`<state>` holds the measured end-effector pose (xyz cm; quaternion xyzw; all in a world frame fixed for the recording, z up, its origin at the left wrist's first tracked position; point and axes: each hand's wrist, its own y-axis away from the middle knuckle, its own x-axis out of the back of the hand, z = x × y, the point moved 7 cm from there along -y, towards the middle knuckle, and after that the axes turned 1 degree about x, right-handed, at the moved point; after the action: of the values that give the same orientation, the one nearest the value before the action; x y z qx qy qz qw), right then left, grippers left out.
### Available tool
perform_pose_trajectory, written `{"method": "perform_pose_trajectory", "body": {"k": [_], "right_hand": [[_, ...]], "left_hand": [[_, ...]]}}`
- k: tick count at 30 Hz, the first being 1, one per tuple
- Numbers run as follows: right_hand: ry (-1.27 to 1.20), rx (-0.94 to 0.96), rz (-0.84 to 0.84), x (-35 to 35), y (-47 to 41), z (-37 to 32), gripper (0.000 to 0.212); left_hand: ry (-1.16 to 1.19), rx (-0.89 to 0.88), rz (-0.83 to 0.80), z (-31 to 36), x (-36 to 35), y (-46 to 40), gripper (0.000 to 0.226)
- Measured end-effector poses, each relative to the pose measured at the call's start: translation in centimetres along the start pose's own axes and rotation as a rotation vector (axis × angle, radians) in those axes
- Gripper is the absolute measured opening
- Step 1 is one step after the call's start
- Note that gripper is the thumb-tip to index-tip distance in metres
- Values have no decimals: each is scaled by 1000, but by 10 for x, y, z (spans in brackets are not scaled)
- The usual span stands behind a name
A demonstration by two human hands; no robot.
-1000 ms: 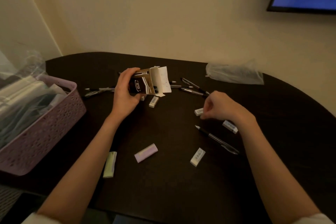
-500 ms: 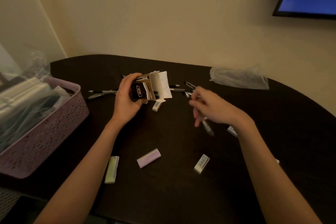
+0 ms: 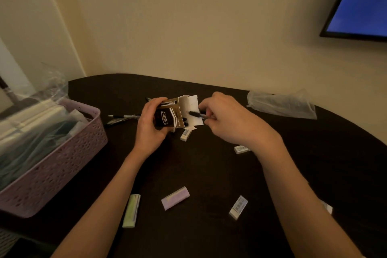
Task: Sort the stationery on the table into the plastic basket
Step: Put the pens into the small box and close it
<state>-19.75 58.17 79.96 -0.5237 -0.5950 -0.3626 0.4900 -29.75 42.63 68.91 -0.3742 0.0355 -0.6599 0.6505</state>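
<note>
left hand point(image 3: 150, 125): clamped round the open pen box point(image 3: 173, 116), held just above the desk point(image 3: 209, 165).
right hand point(image 3: 226, 117): pinched on a black pen point(image 3: 196, 114), its tip at the box mouth.
plastic basket point(image 3: 62, 153): far left, already holding wrapped goods.
loose pens point(image 3: 123, 118): beside the basket, not yet boxed.
erasers point(image 3: 175, 198): several scattered along the near desk.
progress: early by my judgement; most stationery is outside the basket.

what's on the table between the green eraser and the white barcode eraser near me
In the head view, one purple eraser lies between the green eraser and the white barcode eraser; otherwise the dark table there is bare.
</note>
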Motion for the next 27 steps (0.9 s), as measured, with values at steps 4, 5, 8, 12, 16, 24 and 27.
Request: {"method": "perform_pose_trajectory", "body": {"k": [4,5,8,12,16,24,27], "right_hand": [[-21,21,163,6,-9,-10,24],[-31,39,200,6,-12,-13,23],[-62,91,249,-1,-23,-18,17],[-283,114,302,-6,-27,-9,18],[-348,101,363,-1,-26,1,12],[-259,207,359,-5,-19,-9,21],[-293,157,449,-5,-19,-6,14]], "left_hand": [[5,1,12,0,0,1,80],[7,0,11,1,0,1,80],[9,9,19,0,1,2,80],[21,52,66,-5,8,2,81],[19,70,81,-4,10,1,81],[21,38,65,-3,8,1,81],[16,39,67,-3,8,1,80]]}}
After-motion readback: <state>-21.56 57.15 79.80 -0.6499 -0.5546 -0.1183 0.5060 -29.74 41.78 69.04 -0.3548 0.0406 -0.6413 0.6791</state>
